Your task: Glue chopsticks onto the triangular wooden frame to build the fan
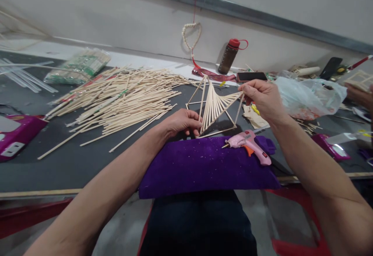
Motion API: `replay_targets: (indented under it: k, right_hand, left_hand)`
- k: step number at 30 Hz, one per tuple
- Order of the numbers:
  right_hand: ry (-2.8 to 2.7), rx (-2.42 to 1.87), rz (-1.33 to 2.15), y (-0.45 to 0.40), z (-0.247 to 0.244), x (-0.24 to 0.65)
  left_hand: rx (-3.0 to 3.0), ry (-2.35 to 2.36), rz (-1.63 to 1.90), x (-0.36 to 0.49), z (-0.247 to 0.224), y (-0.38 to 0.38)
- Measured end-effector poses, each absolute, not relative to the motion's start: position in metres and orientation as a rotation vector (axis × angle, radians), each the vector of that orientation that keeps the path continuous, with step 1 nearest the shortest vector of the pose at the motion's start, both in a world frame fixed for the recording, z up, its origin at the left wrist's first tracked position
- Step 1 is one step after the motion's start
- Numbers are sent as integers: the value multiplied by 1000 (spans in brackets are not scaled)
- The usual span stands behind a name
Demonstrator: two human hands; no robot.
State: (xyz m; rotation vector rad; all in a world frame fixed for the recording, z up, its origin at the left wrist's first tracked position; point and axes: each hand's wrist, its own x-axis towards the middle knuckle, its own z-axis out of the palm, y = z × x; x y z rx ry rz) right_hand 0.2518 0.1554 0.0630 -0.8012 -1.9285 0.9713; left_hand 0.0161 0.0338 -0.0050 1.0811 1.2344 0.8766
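Observation:
A frame of thin wooden sticks (215, 110), with several sticks fanned across it, stands between my hands above the dark table. My left hand (184, 123) pinches its lower left corner. At its upper right corner, my right hand (260, 97) grips a stick end between thumb and fingers. Just in front of the frame, a pink glue gun (247, 144) lies on a folded purple cloth (201, 166), its nozzle pointing left. A large heap of loose wooden sticks (125, 100) spreads to the left of my left hand.
Behind are a bottle with a red lid (229, 56), a phone (251, 77) and a hanging stick heart (191, 36). A plastic bag (311, 96) lies right, a packet of sticks (80, 66) back left. Purple boxes (20, 133) sit at both sides. Another person's hand (359, 94) shows far right.

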Motion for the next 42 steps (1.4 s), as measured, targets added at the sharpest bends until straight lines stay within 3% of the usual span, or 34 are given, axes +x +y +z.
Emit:
replay_targets:
  k: [25, 37, 42]
  right_hand:
    - [-1902, -733, 995, 182, 56, 235]
    - [-1856, -852, 672, 164, 77, 303]
    - [-1909, -900, 759, 133, 67, 325]
  left_hand:
    - [1077, 1446, 867, 25, 3, 32]
    - [1110, 1464, 823, 22, 4, 40]
    - [1104, 1490, 794, 28, 7, 41]
